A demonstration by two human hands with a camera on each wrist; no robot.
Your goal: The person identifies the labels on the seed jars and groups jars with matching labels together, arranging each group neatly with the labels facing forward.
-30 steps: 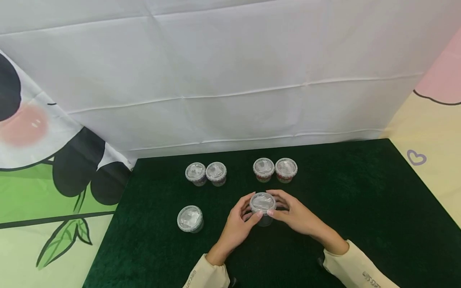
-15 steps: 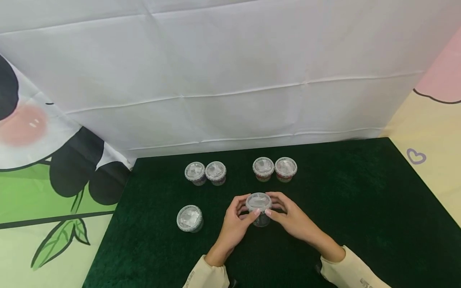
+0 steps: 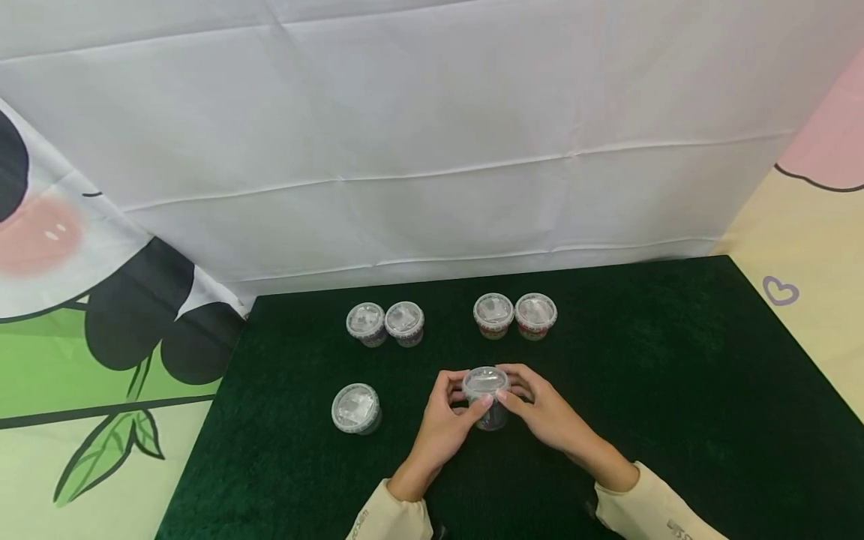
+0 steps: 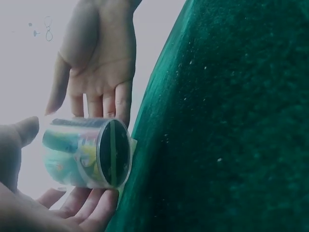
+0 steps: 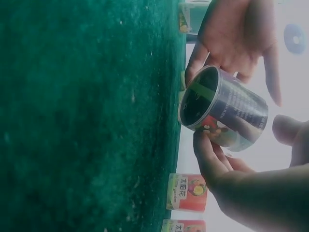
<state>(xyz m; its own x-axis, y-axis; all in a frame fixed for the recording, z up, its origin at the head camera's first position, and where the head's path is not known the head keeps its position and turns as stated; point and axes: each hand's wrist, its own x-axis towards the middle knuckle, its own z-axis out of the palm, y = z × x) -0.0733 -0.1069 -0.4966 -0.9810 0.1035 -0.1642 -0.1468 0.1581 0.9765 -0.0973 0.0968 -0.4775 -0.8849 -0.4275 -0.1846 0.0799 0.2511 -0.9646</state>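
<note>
Both hands hold one lidded clear plastic cup (image 3: 487,384) between them, near the middle of the table. My left hand (image 3: 440,426) grips its left side, and my right hand (image 3: 555,421) grips its right side, both thumbs at the front near the lid. The cup's bottom (image 4: 116,153) shows in the left wrist view, so it is held up off the cloth. A printed label with small text wraps the cup (image 5: 236,113) in the right wrist view. What is inside cannot be made out.
A similar lidded cup (image 3: 356,409) stands to the left. Two more cups (image 3: 404,324) touch each other at the back left. Another pair with red labels (image 3: 536,316) stands at the back right. Green cloth (image 3: 675,360) covers the table, with a white curtain (image 3: 432,187) behind.
The held cup has shifted slightly left and a little toward the person, both hands moving with it. The other cups stay where they were.
</note>
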